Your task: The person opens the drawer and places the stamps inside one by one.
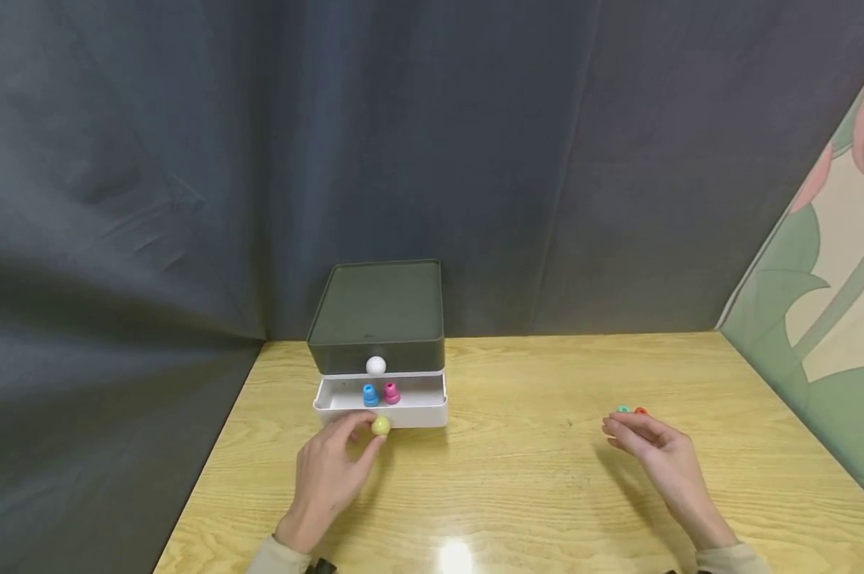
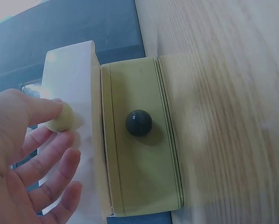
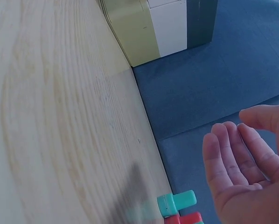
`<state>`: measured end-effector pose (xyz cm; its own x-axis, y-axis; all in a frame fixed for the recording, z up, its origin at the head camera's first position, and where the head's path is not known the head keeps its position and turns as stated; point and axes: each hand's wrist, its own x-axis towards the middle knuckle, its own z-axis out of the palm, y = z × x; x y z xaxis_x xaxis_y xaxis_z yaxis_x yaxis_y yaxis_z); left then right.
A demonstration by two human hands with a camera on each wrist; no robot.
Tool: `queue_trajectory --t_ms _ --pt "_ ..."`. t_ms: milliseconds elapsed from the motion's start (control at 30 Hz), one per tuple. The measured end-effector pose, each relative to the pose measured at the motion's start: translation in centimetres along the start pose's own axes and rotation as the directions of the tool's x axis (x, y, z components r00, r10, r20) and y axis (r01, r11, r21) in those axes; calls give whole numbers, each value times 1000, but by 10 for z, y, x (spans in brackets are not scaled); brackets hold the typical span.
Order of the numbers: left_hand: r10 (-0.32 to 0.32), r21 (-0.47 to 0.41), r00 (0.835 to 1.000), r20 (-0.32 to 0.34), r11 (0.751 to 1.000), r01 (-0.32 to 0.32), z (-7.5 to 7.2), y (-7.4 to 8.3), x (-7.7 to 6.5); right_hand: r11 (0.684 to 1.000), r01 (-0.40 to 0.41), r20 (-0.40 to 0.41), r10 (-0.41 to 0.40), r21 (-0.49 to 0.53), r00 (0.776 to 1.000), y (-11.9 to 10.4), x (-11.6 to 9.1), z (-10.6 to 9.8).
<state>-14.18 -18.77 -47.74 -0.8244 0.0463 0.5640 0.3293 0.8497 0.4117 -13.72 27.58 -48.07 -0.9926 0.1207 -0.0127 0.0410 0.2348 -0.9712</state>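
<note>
My left hand (image 1: 326,466) pinches the round yellow-green knob (image 1: 380,425) on the front of a pulled-out white drawer (image 1: 421,416), with thumb and a finger on it. The left wrist view shows the same grip on the knob (image 2: 61,117), the other fingers loosely bent. Inside the drawer stand a blue peg-like piece (image 1: 371,395) and a pink one (image 1: 391,392). Above the table at the right hovers my right hand (image 1: 657,458), fingers loosely curved, holding nothing. Just beyond its fingers are a teal piece (image 3: 177,202) and a red piece (image 3: 188,218), partly hidden in the head view.
The small drawer cabinet has a dark green top (image 1: 382,303) and an upper drawer with a white knob (image 1: 376,366). A yellow-green drawer with a dark knob (image 2: 139,123) lies below the white one. Dark curtains (image 1: 418,159) stand behind and left; a floral cloth (image 1: 834,319) hangs right.
</note>
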Motion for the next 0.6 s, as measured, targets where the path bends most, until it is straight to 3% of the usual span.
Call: queue_trajectory --t_ms 233,400,600 --pt "-51 -35 999 -13 998 50 8 -5 7 998 8 -20 -7 62 1000 3 0 -6" --pt "-84 -68 996 -15 994 82 12 -8 9 999 -6 -11 6 46 1000 6 1 -12" --pt "-104 -102 994 -25 990 101 18 -11 16 999 -19 -21 18 -45 1000 7 7 -19"
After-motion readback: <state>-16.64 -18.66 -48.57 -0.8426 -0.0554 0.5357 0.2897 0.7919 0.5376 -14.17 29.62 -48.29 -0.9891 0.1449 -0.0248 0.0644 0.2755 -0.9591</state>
